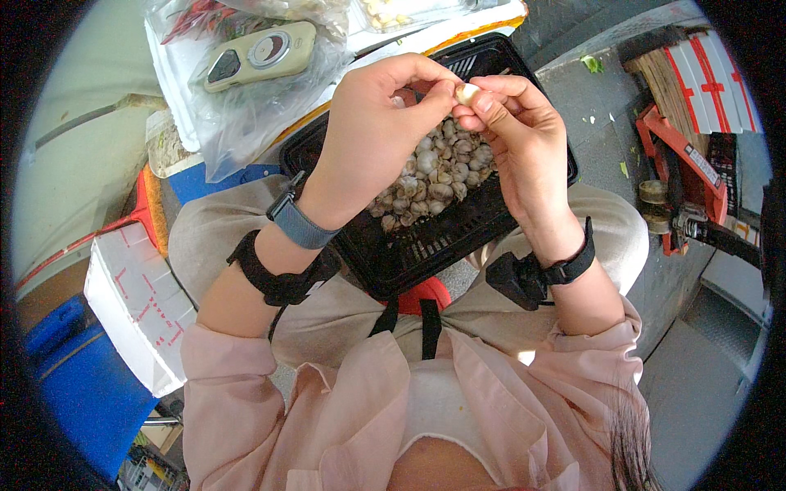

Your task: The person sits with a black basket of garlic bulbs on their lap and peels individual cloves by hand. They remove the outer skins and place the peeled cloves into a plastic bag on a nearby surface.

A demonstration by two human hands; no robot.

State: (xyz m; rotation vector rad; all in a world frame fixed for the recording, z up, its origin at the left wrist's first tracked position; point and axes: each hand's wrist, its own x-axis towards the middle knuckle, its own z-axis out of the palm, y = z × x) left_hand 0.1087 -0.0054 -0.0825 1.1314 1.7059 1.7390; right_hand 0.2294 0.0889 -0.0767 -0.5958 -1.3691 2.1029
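Observation:
A partly peeled garlic clove [467,93], pale with a brownish end, is pinched between the thumb and fingers of my right hand [528,135]. My left hand [374,123] meets it from the other side, thumb and index fingertip closed at the brown end. Something pale shows behind the left fingers, too hidden to name. Both hands are above a black slotted plastic crate [424,251] across my lap. Inside it lies a heap of unpeeled garlic bulbs [439,175], partly covered by my hands.
Beyond the crate, a white foam box [178,113] bears a plastic bag [230,135] and a phone [261,56]. Another foam box [141,307] is at left, near a red-handled tool [147,202]. Red metal equipment [688,153] with wheels stands at right on the grey floor [605,129].

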